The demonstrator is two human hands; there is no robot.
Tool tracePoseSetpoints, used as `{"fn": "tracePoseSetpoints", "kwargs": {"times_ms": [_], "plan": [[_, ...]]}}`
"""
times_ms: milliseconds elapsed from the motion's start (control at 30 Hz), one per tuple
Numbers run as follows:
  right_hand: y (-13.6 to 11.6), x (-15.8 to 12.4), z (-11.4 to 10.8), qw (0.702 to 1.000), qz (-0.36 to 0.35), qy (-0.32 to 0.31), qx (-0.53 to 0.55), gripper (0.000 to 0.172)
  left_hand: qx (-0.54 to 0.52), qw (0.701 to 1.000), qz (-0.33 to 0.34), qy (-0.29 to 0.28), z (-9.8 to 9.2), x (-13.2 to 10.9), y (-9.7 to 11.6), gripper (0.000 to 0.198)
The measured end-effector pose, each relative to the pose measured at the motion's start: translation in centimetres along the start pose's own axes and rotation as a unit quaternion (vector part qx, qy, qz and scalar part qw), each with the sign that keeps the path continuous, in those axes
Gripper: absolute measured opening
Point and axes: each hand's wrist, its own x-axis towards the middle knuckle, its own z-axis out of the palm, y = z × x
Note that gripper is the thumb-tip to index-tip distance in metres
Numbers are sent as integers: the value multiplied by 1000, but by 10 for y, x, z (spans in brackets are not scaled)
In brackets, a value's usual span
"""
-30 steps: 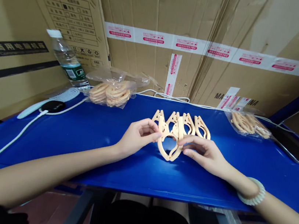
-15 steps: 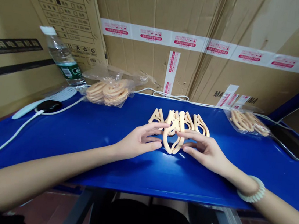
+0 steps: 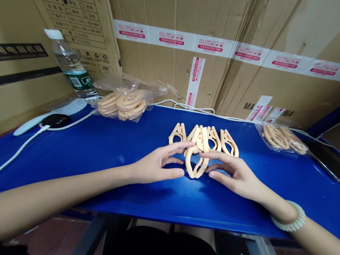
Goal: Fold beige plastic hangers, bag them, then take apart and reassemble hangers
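A beige plastic folding hanger (image 3: pixel 196 163) lies folded on the blue table (image 3: pixel 105 156), right in front of me. My left hand (image 3: pixel 158 166) is on its left side, fingers stretched out, index tip and thumb touching it. My right hand (image 3: pixel 236 174) mirrors this on the right side, fingers spread, fingertips against the hanger. Neither hand wraps around it. Just behind stands a row of several more folded beige hangers (image 3: pixel 222 140) laid side by side.
A clear bag of beige hangers (image 3: pixel 125 104) sits at the back left, another bag (image 3: pixel 284 139) at the back right. A water bottle (image 3: pixel 70 69), a white handheld device (image 3: pixel 71 107), a black puck (image 3: pixel 55 120) with white cable (image 3: pixel 3 165) are left. A dark slab (image 3: pixel 332 165) lies right. Cardboard boxes (image 3: pixel 205 14) wall the back.
Both hands let go of the hanger they pinched and held up; it now lies folded narrower on the table, with the fingers stretched out against its sides.
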Motion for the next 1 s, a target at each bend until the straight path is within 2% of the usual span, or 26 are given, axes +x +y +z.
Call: {"fn": "tracePoseSetpoints", "kwargs": {"times_ms": [133, 200, 267, 367, 467, 533, 567, 633, 767, 867, 1000], "plan": [[-2, 0, -3, 999, 24, -35, -4, 37, 9, 1000, 7, -12, 1, -1, 0, 63], [-5, 0, -8, 999, 49, -20, 3, 37, 23, 1000, 7, -6, 0, -1, 1, 65], [-7, 0, -20, 997, 74, 22, -6, 39, 38, 999, 5, 12, -1, -1, 3, 66], [-6, -4, -51, 986, 106, 113, -57, 39, 52, 998, 2, 34, -2, -1, 5, 66], [2, -13, -92, 949, 141, 232, -161, 38, 65, 997, 1, 34, -2, -2, 4, 64], [11, -19, -115, 914, 170, 276, -243, 37, 73, 997, -4, 29, -2, -2, 2, 63], [16, -21, -123, 900, 189, 272, -283, 36, 77, 997, -6, 26, -2, -2, 1, 63], [24, -24, -133, 881, 235, 227, -343, 36, 83, 996, -10, 24, -2, -3, 0, 62], [30, -24, -132, 869, 286, 139, -380, 36, 94, 995, -12, 30, -2, -3, 0, 61], [27, -23, -125, 859, 283, 125, -408, 35, 108, 994, -10, 33, -1, -3, 3, 60], [20, -23, -116, 856, 330, 123, -380, 32, 124, 992, -6, 38, 0, -3, 5, 59]]}}
